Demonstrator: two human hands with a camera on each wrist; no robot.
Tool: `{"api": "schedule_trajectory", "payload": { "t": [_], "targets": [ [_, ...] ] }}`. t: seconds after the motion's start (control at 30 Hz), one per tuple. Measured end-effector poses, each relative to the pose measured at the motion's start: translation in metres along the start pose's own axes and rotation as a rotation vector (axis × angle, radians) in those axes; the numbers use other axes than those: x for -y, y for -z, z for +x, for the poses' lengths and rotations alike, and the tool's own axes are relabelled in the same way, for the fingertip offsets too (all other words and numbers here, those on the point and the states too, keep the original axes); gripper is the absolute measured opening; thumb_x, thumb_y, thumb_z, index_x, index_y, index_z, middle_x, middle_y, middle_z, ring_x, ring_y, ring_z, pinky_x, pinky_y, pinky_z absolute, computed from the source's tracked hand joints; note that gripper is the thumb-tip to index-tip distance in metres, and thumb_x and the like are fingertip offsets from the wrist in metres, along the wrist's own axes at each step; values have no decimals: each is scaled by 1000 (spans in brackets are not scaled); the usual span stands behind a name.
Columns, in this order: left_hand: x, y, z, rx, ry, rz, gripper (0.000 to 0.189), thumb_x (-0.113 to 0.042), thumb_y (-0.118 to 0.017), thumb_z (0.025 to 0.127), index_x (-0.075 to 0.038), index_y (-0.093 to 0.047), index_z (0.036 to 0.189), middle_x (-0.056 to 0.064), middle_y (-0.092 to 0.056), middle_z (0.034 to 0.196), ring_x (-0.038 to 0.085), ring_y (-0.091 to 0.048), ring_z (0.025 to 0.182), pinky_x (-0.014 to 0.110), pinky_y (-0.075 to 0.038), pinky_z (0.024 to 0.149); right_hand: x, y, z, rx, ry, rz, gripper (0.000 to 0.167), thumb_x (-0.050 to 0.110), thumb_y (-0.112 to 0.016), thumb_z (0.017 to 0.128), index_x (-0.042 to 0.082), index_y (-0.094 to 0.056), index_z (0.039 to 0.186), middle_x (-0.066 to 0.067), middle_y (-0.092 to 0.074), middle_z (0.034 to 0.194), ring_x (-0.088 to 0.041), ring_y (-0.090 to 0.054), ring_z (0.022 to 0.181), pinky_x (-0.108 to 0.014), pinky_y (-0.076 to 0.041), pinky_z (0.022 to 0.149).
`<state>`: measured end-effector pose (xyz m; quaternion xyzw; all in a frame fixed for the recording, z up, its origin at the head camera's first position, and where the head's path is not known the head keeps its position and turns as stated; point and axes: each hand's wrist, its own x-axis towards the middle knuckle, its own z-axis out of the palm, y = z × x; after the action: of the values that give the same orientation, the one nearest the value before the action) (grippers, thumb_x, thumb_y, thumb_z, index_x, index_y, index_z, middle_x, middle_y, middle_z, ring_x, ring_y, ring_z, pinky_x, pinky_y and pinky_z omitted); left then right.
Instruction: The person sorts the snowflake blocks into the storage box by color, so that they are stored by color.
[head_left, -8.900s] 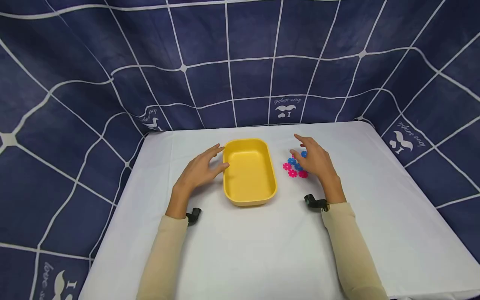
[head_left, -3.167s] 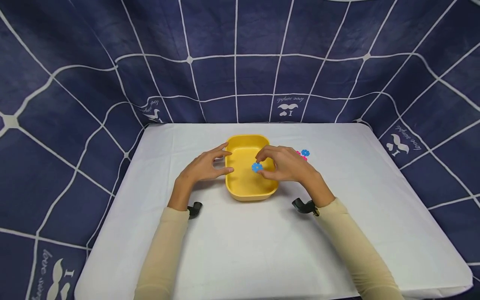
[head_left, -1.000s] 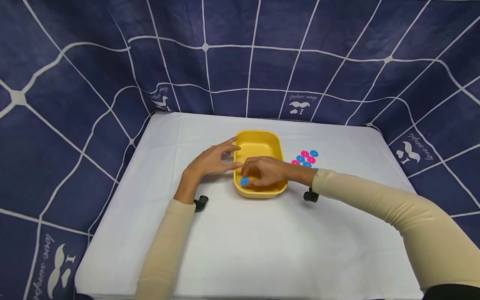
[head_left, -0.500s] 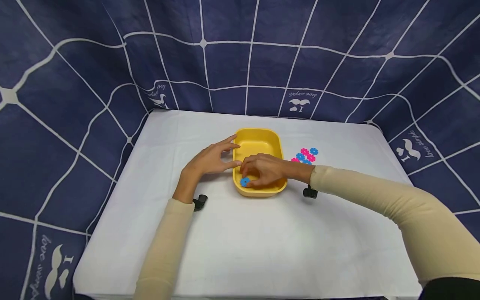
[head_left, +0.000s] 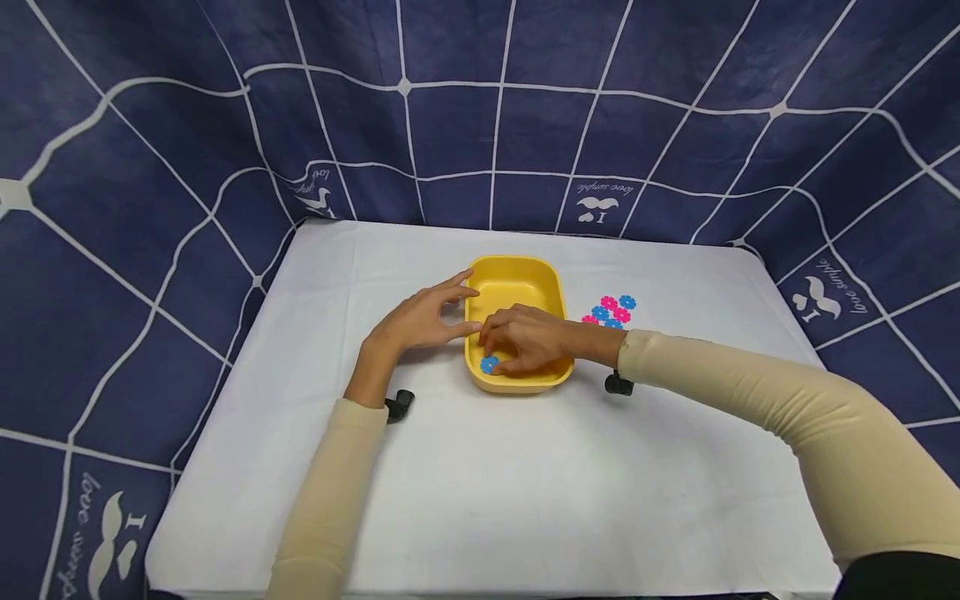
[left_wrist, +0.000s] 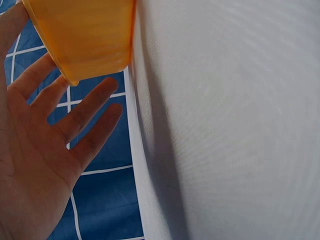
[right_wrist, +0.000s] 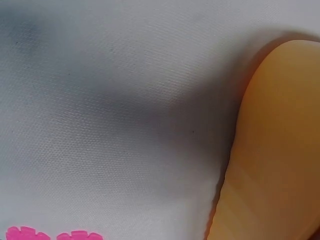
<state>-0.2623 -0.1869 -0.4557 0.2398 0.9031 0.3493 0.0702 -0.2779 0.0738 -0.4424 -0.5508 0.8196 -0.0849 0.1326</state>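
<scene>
A yellow rectangular tray [head_left: 517, 388] stands on the white-covered table. My right hand [head_left: 528, 337] reaches down into it from the right, with thumb and curled fingers around a small blue flower-shaped disc [head_left: 489, 365] at the front left corner. Beside the tray's left rim is my left hand [head_left: 423, 318], its fingers spread and fingertips right at the rim. The left wrist view shows the open palm [left_wrist: 35, 150] near the tray's outer wall [left_wrist: 90, 40]. In the right wrist view only the tray's side [right_wrist: 280, 150] appears; the right fingers are hidden there.
Several pink and blue flower-shaped discs [head_left: 621, 315] lie to the right of the tray, partly covered by the right forearm. Two of the pink discs [right_wrist: 27, 234] show at the bottom of the right wrist view. A dark blue checked curtain [head_left: 450, 125] surrounds the table.
My right hand has gone from the disc cluster into the tray, carrying a blue disc from over its middle to the front left corner. Over the last second both hands have barely moved.
</scene>
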Motion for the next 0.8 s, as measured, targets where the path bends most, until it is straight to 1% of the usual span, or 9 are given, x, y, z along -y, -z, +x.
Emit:
{"api": "schedule_trajectory", "payload": {
  "t": [0.17, 0.33, 0.5, 0.57, 0.8],
  "targets": [
    [-1, 0, 0, 0, 9, 5, 74, -65, -73, 95, -24, -60, 155, -16, -28, 176, 21, -60, 136, 53, -47, 115, 2, 0, 0, -6, 7, -10, 28, 39, -82, 94, 20, -82, 115, 1, -71, 131, -20, -60, 128, -44, -46, 107],
    [-3, -1, 0, 1, 5, -5, 75, -64, -73, 95, -23, -58, 156, -10, -32, 175, 22, -60, 135, 53, -47, 115, 3, 0, 0, -5, 9, -36, 31, 41, -81, 94, 21, -82, 117, 3, -72, 130, -19, -60, 127, -42, -46, 105],
    [-5, 0, -1, -5, 12, 3, 73, -62, -74, 95, -25, -59, 156, -11, -32, 175, 21, -59, 135, 52, -47, 115, 3, 1, -1, -18, 15, -55, 32, 42, -81, 95, 21, -82, 119, 3, -72, 130, -20, -61, 127, -42, -46, 105],
    [-5, 0, 0, -3, 15, 10, 73, -64, -74, 95, -26, -59, 155, -13, -30, 176, 21, -59, 135, 52, -47, 115, 3, 0, -1, -23, 11, -58, 33, 42, -80, 95, 20, -81, 119, 3, -72, 130, -19, -61, 126, -41, -47, 104],
    [-3, -2, -1, -7, 21, 17, 77, -71, -71, 93, -27, -59, 155, -18, -28, 175, 20, -60, 134, 52, -48, 114, 3, 0, -2, -50, 5, -42, 34, 43, -80, 94, 21, -80, 121, 5, -72, 128, -17, -62, 123, -39, -48, 101]
  ]
}}
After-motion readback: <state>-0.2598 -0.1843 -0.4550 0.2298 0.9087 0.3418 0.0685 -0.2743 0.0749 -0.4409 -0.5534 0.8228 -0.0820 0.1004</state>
